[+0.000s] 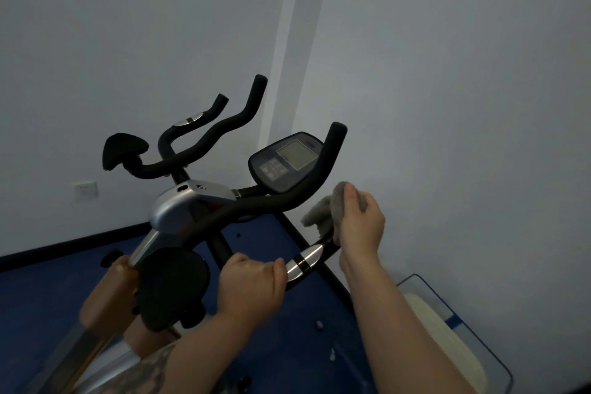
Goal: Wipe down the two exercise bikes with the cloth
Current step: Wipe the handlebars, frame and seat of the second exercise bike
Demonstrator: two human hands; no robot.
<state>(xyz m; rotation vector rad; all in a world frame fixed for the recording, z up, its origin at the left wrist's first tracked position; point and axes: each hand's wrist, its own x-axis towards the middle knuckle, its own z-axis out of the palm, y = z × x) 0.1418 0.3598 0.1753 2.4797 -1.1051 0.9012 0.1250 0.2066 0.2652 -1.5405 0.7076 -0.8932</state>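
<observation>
An exercise bike (179, 205) with black foam handlebars and a silver stem fills the middle of the view. Its console (287, 160) with a grey screen sits between the bars. My left hand (252, 288) is wrapped around the near handlebar beside a chrome pulse sensor (303, 261). My right hand (361, 221) pinches a grey cloth (323, 211) bunched against the right end of that bar, just below the upturned grip. Only one bike's handlebars are visible here.
Two black elbow pads (123, 149) (172, 285) sit on the bars. White walls stand close behind and to the right, with a wall socket (84, 189) at left. Blue floor (48, 291) lies below. A blue-framed object with a cream pad (447, 345) rests at lower right.
</observation>
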